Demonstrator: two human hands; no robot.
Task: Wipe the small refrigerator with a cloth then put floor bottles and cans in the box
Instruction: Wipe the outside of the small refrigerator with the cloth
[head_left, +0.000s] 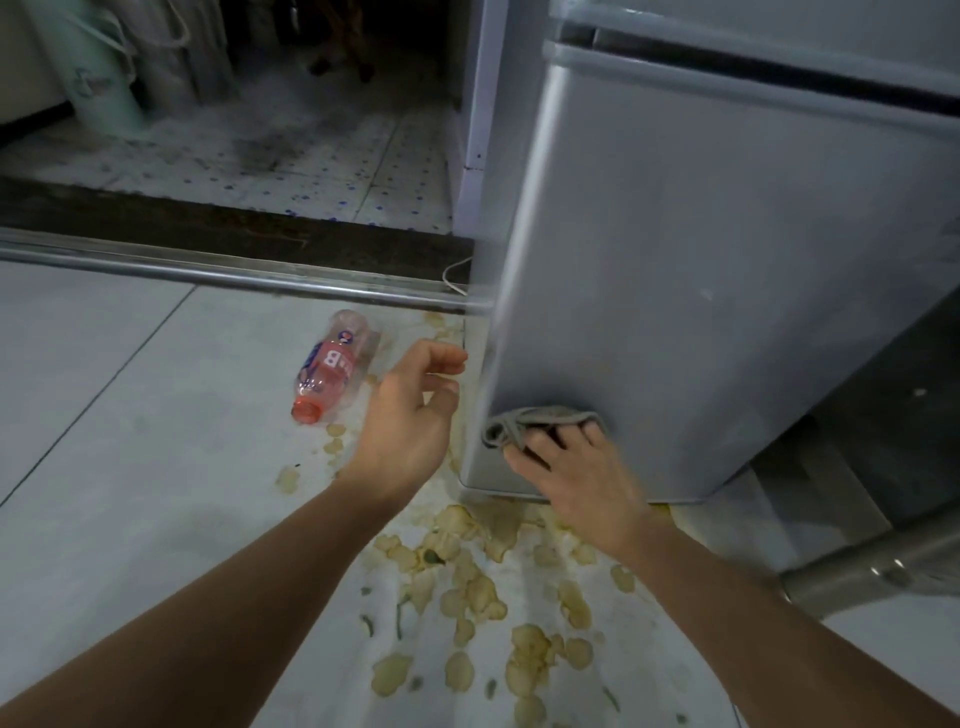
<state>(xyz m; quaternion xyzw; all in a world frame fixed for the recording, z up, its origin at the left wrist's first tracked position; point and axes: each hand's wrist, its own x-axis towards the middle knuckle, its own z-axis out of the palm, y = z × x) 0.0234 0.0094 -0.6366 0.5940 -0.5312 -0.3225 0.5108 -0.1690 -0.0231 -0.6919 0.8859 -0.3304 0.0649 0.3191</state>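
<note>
Grey cloth under my right hand, low on the refrigerator
My spread fingers press it there; my left hand hangs loose and empty near the bottle

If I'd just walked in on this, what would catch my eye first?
Probably the right hand pressing a grey cloth against the lower corner of the small grey refrigerator. Next, the pale chip-like crumbs scattered over the tiled floor beneath both arms. Then the uncapped pink-labelled bottle lying on its side just beyond the empty, open left hand.
</note>
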